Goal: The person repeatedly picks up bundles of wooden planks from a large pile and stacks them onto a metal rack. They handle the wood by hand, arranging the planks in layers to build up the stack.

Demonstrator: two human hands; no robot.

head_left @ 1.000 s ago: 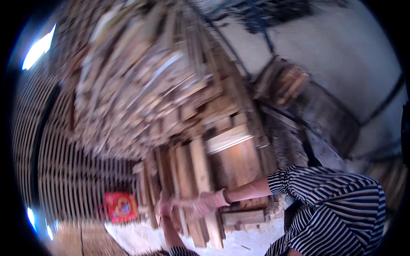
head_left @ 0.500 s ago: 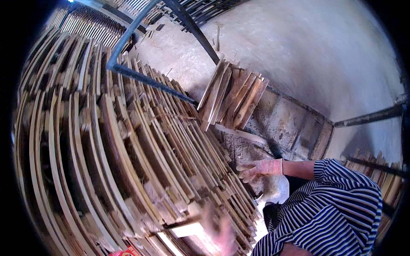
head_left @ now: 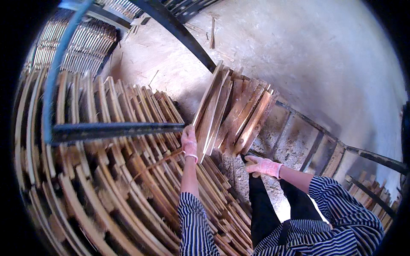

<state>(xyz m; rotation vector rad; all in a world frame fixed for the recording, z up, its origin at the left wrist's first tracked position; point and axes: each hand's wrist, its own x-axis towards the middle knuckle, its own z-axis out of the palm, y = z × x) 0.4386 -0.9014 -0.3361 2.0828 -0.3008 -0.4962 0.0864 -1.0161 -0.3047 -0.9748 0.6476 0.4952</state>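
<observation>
Wooden boards (head_left: 241, 113): bundled at the left end of the metal frame (head_left: 318, 126), as half a second ago. Left gloved hand (head_left: 189, 141), then a blur low over the slat stack (head_left: 128, 187), now up at the leftmost board's near end; grip cannot be told. Right gloved hand (head_left: 265, 166) just below the bundle, fingers bent, now less spread; hold unclear.

Rough, matt wood is shown by the board bundle (head_left: 252, 121); to its left, slats (head_left: 115, 192) are seen as similarly unpolished wood, and a metal frame (head_left: 119, 129) is coated smooth, faintly glossy; below the bundle, the left hand (head_left: 189, 143) and right hand (head_left: 263, 167) are covered in matt knitted cloth; above it, a floor (head_left: 252, 38) is finished in dull, concrete-like grey.
</observation>
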